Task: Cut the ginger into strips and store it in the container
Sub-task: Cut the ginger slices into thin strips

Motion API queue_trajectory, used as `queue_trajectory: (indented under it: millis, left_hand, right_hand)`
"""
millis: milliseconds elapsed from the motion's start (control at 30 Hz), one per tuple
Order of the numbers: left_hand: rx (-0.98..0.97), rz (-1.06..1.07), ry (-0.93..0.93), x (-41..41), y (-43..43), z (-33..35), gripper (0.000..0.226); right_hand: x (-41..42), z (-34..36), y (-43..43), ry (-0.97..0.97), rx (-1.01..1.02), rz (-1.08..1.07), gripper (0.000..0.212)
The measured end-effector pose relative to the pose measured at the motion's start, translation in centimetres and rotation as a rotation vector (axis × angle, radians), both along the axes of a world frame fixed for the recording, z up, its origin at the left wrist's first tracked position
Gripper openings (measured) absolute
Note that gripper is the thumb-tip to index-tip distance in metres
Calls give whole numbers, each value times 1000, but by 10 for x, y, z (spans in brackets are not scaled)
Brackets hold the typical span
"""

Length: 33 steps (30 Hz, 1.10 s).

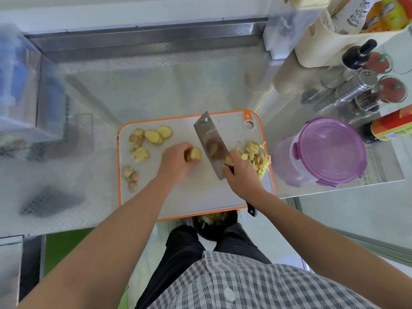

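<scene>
The person stands at a metal worktop (pixel 138 85) with a white, orange-edged cutting board (pixel 196 197) in front of them. Their left hand (pixel 176 162) is curled round a ginger piece (pixel 194 155) near the middle of the board, fingers and thumb pinching it with the pale cut face turned to the right. Their right hand (pixel 242 176) is wrapped tight round the handle of a cleaver (pixel 210 141), whose broad blade runs away from them and stands just right of the ginger piece, close to that cut face. I cannot tell whether the edge touches the board.

On the right side of the board, beyond the right hand, lies a loose heap of ginger strips (pixel 256 156). At the far left of the board is a row of ginger slices (pixel 156 134), and nearer on the left are a few unpeeled ginger knobs (pixel 131 175).

The container (pixel 330 150), clear with a purple clip lid on it, sits on the worktop just right of the board, near the strips but apart from them. Behind it at the far right stand a red-labelled sauce bottle (pixel 392 126) lying towards the edge and a metal shaker (pixel 354 85).
</scene>
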State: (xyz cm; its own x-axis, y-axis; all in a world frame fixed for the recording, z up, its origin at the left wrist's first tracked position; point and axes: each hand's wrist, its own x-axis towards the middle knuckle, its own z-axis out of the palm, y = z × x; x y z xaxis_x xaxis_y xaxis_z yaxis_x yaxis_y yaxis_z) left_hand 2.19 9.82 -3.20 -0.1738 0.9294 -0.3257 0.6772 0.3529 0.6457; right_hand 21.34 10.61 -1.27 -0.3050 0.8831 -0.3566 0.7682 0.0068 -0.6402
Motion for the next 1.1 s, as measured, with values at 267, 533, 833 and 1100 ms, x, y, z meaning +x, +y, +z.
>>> queue_trajectory:
  millis: [267,533,833,1100]
  left_hand:
    - [121,-46,194,23,-49,-10,50]
    - [94,89,207,34,-56,-10,45]
    - [135,93,223,35,-58,-11,34]
    - [112,79,249,38,-65,-8,35]
  right_hand:
    - [10,7,-19,-153,90,192,11]
    - [11,11,-45,-412,105,330,5]
    - [7,14,-50,-371,76,255,11]
    - [8,16,-49,-357,46,311,10]
